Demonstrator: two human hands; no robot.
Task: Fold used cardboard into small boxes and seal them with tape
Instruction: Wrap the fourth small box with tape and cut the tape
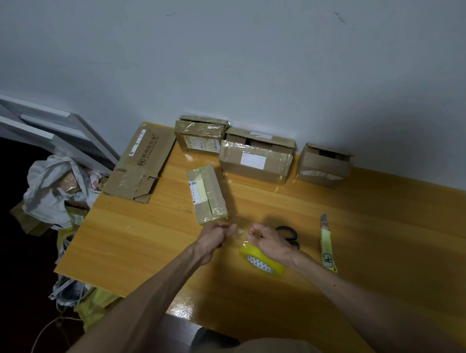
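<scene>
A small taped cardboard box (207, 194) lies on the wooden table (148, 234), just beyond my hands. My left hand (216, 238) pinches the free end of a clear strip of tape (240, 233). My right hand (267, 242) pinches the same strip a short way along, above the yellow tape roll (260, 261) that lies on the table under my right wrist. The strip is stretched between the two hands.
Black scissors (290, 234) lie behind my right hand and a yellow utility knife (326, 245) to its right. Three taped boxes (256, 159) stand along the wall, and a flattened carton (139, 165) lies at the table's left corner. Bags of scrap (57, 191) sit left of the table.
</scene>
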